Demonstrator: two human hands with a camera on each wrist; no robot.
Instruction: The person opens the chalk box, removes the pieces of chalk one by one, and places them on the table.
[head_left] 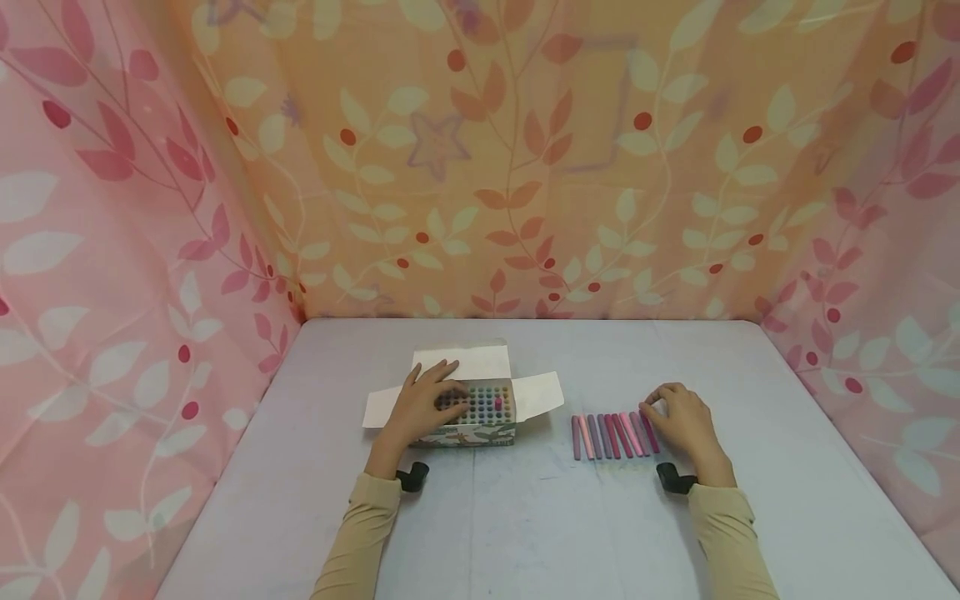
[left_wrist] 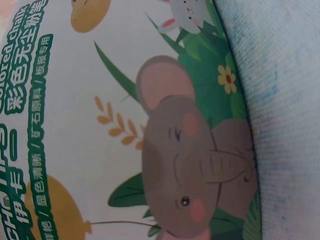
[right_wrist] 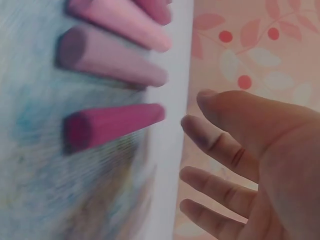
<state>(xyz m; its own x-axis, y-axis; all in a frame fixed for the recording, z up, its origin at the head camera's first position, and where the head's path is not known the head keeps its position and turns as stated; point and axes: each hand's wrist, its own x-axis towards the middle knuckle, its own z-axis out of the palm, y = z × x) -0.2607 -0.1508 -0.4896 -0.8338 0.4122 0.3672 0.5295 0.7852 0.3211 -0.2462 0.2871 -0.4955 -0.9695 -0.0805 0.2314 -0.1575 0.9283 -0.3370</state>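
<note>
My left hand [head_left: 417, 410] rests at the left end of an open box of colored chalk [head_left: 468, 435], its fingers spread over the chalk tops. One magenta chalk [head_left: 498, 404] stands higher than those around it. In the left wrist view the box's printed side [left_wrist: 175, 150] fills the picture, with a cartoon elephant and lettering. On the table to the right, several pink and purple chalk sticks [head_left: 603, 437] lie in a row. My right hand [head_left: 684, 423] is just beyond the rightmost magenta stick [right_wrist: 115, 126]; the right wrist view shows its fingers loosely bent, apart from the chalk, holding nothing.
White box flaps stick out at the left [head_left: 381, 407], back [head_left: 472, 360] and right [head_left: 537, 393]. A white cloth covers the table [head_left: 555, 533]. Leaf-patterned curtains [head_left: 525, 167] stand behind it and on both sides. A black wrist camera [head_left: 412, 477] sits below each hand.
</note>
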